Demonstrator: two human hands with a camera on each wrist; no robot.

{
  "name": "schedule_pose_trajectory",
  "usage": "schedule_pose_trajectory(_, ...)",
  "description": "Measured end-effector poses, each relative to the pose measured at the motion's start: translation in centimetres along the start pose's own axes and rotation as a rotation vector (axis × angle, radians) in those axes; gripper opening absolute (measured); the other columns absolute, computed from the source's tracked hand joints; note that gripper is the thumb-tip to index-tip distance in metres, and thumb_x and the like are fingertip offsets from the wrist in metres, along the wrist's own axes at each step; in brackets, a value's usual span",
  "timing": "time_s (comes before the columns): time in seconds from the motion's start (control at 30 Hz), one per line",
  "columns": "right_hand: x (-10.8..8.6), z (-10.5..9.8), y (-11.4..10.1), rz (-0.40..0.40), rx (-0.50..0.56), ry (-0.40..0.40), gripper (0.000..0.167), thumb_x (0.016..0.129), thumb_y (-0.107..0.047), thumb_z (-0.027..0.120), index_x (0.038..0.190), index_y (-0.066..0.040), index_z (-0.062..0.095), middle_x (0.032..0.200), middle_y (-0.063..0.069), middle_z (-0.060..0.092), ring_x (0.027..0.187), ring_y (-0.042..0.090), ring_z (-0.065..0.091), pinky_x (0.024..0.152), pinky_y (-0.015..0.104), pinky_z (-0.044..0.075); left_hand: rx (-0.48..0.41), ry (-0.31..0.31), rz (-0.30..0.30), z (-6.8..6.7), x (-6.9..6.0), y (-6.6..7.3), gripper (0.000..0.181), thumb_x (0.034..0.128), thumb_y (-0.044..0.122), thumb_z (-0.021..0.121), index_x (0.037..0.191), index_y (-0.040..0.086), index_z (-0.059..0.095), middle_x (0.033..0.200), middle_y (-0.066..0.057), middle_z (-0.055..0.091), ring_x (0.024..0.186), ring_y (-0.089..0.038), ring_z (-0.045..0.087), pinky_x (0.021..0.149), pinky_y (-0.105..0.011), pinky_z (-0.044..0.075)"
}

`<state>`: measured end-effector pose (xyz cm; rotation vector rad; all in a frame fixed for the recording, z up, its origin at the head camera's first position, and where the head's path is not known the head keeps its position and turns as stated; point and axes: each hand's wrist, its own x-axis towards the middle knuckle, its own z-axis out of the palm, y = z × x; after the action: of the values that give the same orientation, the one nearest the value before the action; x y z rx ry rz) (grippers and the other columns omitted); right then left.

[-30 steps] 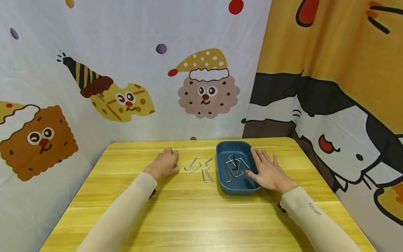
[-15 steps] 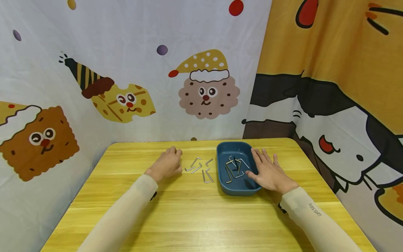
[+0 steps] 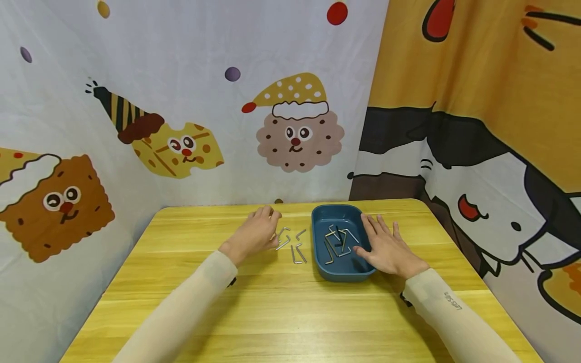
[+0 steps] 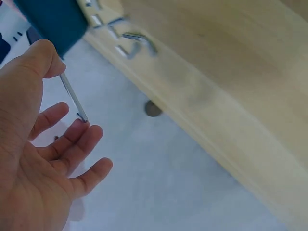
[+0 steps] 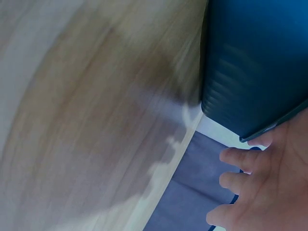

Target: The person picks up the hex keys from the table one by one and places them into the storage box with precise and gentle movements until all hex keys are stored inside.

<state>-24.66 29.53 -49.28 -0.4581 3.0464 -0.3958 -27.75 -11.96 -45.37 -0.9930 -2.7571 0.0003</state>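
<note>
In the left wrist view, a silver hex key (image 4: 74, 98) is pinched between thumb and fingertips of my left hand (image 3: 255, 233), which is above the table left of the loose keys. Several silver L-shaped hex keys (image 3: 296, 262) lie on the table beside it, some partly hidden behind the fingers. A blue rectangular bin (image 3: 343, 276) holds several more hex keys (image 3: 330, 254), silver and brassy, with a black one among them. My right hand (image 3: 391, 250) lies with spread fingers against the bin's right rim, its thumb reaching over the inside.
The wooden table (image 3: 290, 317) stretches toward me in front of the bin. A patterned cloth (image 3: 190, 50) hangs right behind the table's far edge, and another yellow and black-and-white cloth (image 3: 481, 151) hangs along the right side.
My left hand has moved right and slightly away from me, toward the loose hex keys, and now covers some of them. The right hand and bin stay in place.
</note>
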Motion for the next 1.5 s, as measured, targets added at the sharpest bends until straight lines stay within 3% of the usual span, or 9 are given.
schedule_pose_trajectory(0.2,0.1,0.1,-0.1,-0.002,-0.002,-0.004,0.104,0.115,-0.062,0.062,0.187,-0.003,0.016,0.194,0.028,0.019,0.18,0.059,0.012,0.138,0.091,0.001,0.047,0.045,0.046,-0.8,0.7,1.3,0.044,0.1075,0.022,0.076,0.143,0.002,0.059,0.135,-0.019,0.064,0.12,-0.037,0.069,0.109,-0.059,0.065)
schedule_pose_trajectory(0.4,0.0,0.0,-0.1,-0.003,0.0,-0.008,0.104,0.115,-0.063,0.062,0.187,-0.004,0.016,0.194,0.028,0.018,0.18,0.059,0.011,0.138,0.09,0.0,0.107,0.053,0.069,-1.4,1.7,2.7,0.046,0.1078,0.027,0.076,0.145,0.004,0.061,0.138,-0.019,0.064,0.125,-0.036,0.067,0.115,-0.056,0.063)
schedule_pose_trajectory(0.83,0.1,-0.2,-0.2,0.005,0.001,-0.015,0.104,0.114,-0.063,0.061,0.187,-0.004,0.015,0.193,0.029,0.019,0.18,0.059,0.01,0.138,0.09,0.001,0.093,0.067,0.121,-2.8,5.6,6.0,0.045,0.1074,0.034,0.078,0.141,0.008,0.065,0.133,-0.014,0.068,0.122,-0.032,0.07,0.115,-0.054,0.063)
schedule_pose_trajectory(1.0,0.1,-0.2,-0.2,0.008,-0.001,-0.014,0.104,0.115,-0.063,0.062,0.187,-0.003,0.016,0.193,0.029,0.02,0.18,0.059,0.01,0.138,0.09,0.001,0.066,0.031,0.126,-3.0,7.1,7.3,0.046,0.1085,0.041,0.077,0.142,0.012,0.063,0.134,-0.01,0.067,0.123,-0.028,0.068,0.112,-0.051,0.063)
schedule_pose_trajectory(1.5,0.1,-0.1,-0.1,0.004,-0.005,-0.019,0.103,0.116,-0.063,0.061,0.187,-0.004,0.015,0.193,0.03,0.02,0.18,0.059,0.01,0.138,0.091,0.001,0.058,-0.176,0.139,-2.7,10.8,9.9,0.065,0.1096,0.06,0.076,0.153,0.016,0.057,0.141,-0.009,0.07,0.129,-0.026,0.07,0.115,-0.05,0.063)
